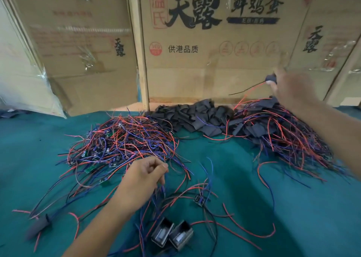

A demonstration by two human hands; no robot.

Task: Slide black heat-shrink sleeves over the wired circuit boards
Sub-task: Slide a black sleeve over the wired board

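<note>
At lower centre, the left hand pinches blue wires above the green worktop. Farther back lies the heap of black heat-shrink sleeves. At upper right, the blurred right hand grips a sleeved circuit board above the finished pile.

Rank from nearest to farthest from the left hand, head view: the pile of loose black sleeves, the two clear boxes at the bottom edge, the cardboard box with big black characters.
From the left hand:
1. Two clear boxes, just below it, toward the person.
2. Pile of loose black sleeves, beyond it, at the back of the green cloth.
3. Cardboard box, upright behind that pile, farthest.
</note>
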